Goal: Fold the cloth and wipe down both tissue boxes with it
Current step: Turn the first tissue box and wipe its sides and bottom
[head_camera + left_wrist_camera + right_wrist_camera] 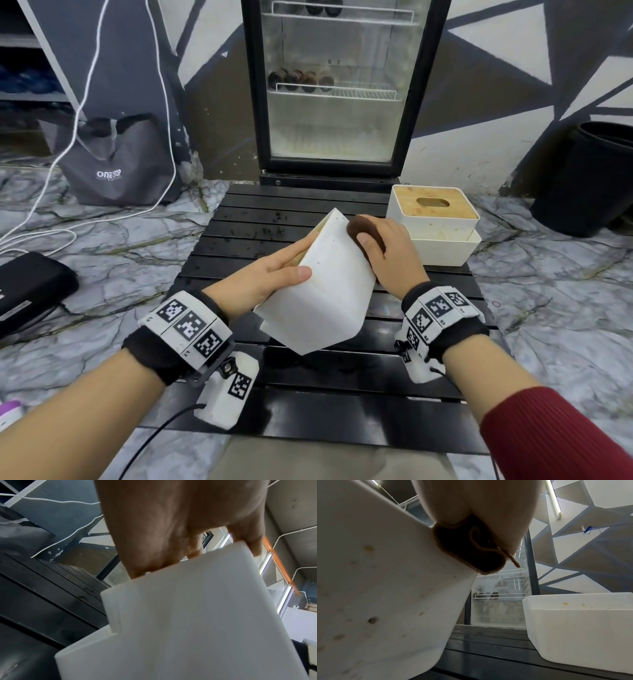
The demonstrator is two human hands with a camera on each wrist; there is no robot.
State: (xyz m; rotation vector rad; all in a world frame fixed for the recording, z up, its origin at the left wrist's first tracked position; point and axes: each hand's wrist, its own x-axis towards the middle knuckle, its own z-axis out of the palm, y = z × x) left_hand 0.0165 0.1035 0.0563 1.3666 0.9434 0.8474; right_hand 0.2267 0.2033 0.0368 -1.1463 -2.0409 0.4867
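I count two tissue boxes and one brown cloth: my left hand [270, 274] grips the speckled white box [329, 284], tilted above the slatted black table [239, 219]. My right hand [390, 250] clamps the bunched cloth [359, 229] against its upper side, while the bamboo-lidded box [435, 222] sits just right of the held one.

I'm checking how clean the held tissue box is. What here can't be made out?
- Head view: the held tissue box's wooden lid faces away; only a sliver shows.
- Head view: the brown cloth is mostly covered by the right hand.
- Left wrist view: the left hand's fingertips hide behind the box.
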